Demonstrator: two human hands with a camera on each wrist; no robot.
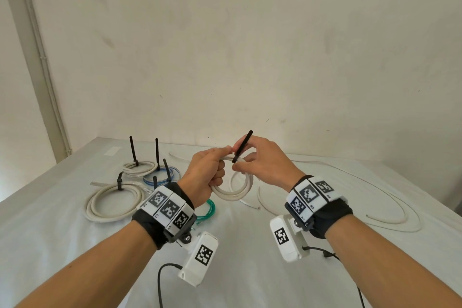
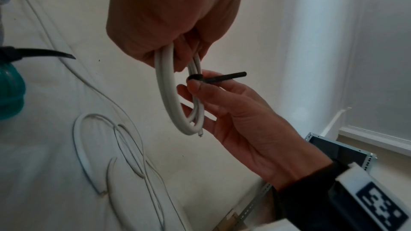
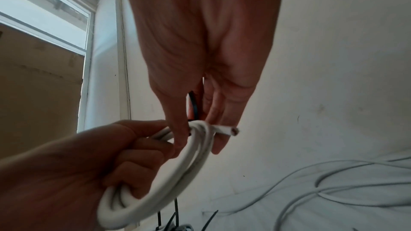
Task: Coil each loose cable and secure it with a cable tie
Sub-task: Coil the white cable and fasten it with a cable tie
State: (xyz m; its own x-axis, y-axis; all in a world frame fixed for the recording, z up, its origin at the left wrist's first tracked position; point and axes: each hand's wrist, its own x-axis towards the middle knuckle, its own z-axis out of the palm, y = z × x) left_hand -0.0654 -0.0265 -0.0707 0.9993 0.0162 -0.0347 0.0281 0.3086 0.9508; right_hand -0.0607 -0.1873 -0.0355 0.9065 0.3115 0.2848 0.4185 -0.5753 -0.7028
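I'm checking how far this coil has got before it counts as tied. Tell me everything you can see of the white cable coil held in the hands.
The white cable coil is a thick, smooth, round-sheathed cable wound into a few loops, held up above the table. The left hand grips one side of the loops. A black cable tie is wrapped round the top of the bundle, its tail sticking up, pinched by the right hand. One cut cable end pokes out beside the tie. How tight the tie sits cannot be told.
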